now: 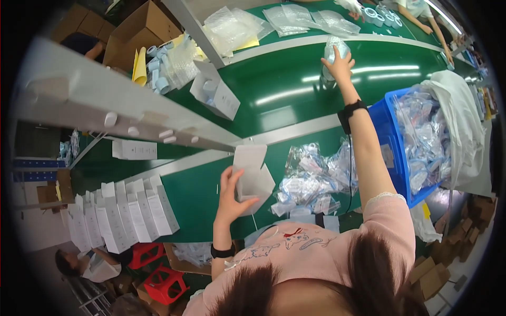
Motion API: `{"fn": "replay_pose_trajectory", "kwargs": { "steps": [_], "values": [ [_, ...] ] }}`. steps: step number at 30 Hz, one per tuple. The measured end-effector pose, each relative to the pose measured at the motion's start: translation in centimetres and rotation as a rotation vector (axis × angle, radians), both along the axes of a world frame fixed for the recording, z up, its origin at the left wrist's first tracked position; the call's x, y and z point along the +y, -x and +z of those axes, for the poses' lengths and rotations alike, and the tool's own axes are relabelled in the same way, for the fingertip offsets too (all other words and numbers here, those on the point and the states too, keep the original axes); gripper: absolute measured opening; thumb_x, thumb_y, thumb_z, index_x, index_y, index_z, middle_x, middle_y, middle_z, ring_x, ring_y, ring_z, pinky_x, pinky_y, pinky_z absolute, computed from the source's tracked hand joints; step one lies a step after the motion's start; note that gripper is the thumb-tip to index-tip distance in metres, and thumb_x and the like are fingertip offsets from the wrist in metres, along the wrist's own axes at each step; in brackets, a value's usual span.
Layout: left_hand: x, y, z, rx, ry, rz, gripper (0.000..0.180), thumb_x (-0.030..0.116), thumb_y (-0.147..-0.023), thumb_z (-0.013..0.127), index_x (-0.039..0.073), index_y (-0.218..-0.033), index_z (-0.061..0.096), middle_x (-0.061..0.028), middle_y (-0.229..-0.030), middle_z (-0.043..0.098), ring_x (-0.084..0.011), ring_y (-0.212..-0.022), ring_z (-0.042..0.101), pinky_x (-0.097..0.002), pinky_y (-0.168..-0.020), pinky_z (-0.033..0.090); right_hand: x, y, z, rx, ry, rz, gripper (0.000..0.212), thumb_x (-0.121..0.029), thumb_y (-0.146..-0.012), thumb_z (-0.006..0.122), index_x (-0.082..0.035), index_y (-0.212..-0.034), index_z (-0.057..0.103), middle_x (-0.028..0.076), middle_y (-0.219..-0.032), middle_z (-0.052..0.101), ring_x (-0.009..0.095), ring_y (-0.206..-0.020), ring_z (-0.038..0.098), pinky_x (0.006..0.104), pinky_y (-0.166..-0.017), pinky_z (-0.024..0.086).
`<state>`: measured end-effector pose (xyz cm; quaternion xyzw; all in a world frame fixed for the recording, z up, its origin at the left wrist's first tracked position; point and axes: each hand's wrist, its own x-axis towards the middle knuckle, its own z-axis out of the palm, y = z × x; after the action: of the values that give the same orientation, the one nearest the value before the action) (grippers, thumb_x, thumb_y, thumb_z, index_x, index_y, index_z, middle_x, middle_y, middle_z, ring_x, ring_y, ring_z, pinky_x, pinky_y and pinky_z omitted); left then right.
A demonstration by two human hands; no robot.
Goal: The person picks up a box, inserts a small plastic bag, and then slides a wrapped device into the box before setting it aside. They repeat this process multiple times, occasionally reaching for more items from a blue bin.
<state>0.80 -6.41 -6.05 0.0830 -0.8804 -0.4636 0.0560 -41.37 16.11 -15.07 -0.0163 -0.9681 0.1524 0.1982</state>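
My left hand [230, 196] is closed on the side of a white carton [255, 185] that stands on the green table with its top flap up. My right arm reaches far across the green belt, and my right hand [341, 67] grips a bubble-wrapped, pale bluish item [332, 52]. What lies inside the wrap cannot be made out. Between my arms sits a pile of clear plastic packets [308, 179] with white and light blue contents. Another open white carton [215, 94], with a pale blue piece in it, stands on the belt at the far left.
A blue bin [393, 134] heaped with clear packets stands at my right. Several white cartons [124, 213] line the table's left. A metal post [132, 113] crosses the left side. Bubble wrap sheets [232, 26] lie at the back. Other people work at the far right and lower left.
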Motion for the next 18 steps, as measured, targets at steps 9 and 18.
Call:
{"fn": "replay_pose_trajectory", "kwargs": {
  "steps": [9, 18],
  "values": [
    [0.5, 2.4, -0.5, -0.058, -0.046, -0.102, 0.078, 0.019, -0.052, 0.079, 0.014, -0.121, 0.042, -0.0149, -0.126, 0.031, -0.0322, -0.114, 0.037, -0.0387, -0.091, 0.035, 0.8, -0.7, 0.4, -0.618, -0.411, 0.369, 0.064, -0.029, -0.062, 0.071, -0.033, -0.12, 0.043, 0.02, -0.13, 0.028, 0.044, -0.105, 0.042, 0.0488, -0.085, 0.042],
    [1.5, 2.2, 0.1, -0.048, -0.039, -0.144, 0.077, 0.016, -0.051, 0.079, 0.014, -0.119, 0.044, -0.0143, -0.125, 0.031, -0.032, -0.114, 0.037, -0.0382, -0.09, 0.036, -0.3, -6.1, -0.7, -0.519, -0.012, 0.5, 0.05, -0.025, -0.065, 0.067, -0.022, -0.112, 0.048, 0.017, -0.115, 0.042, 0.044, -0.108, 0.04, 0.0483, -0.082, 0.044]
  ]
}}
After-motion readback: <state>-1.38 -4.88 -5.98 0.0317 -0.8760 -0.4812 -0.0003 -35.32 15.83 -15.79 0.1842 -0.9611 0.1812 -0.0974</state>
